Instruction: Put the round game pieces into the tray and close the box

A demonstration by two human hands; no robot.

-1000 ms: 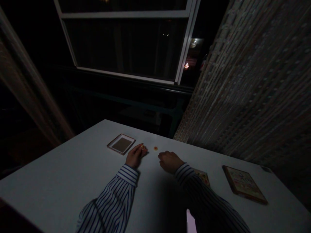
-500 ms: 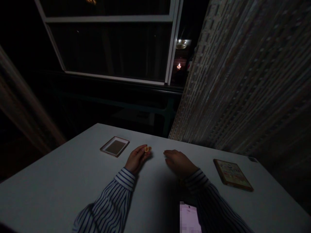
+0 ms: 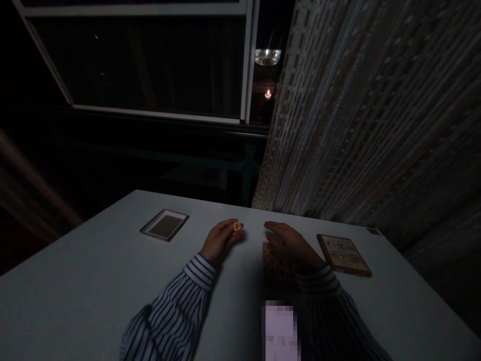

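Observation:
My left hand [image 3: 220, 240] is closed, pinching a round Chinese chess piece [image 3: 237, 226] with a red character between thumb and fingertips, just above the white table [image 3: 93, 301]. To its right, my right hand [image 3: 291, 243] has its fingers stretched out and holds nothing that I can see. Under and beside that hand lies a tight block of round Chinese chess pieces [image 3: 276, 265], in shadow and partly covered by the hand and sleeve.
An open shallow box part [image 3: 165, 225] lies at the left. Another flat box part with a printed face [image 3: 344, 254] lies at the right. A phone with a lit screen [image 3: 281, 331] is near the front. A string curtain [image 3: 338, 125] hangs behind, beside a window [image 3: 150, 65].
The view has turned to the right. Both hands have moved right over the table, the left still with the chess piece. More of the block of pieces now shows beneath my right hand.

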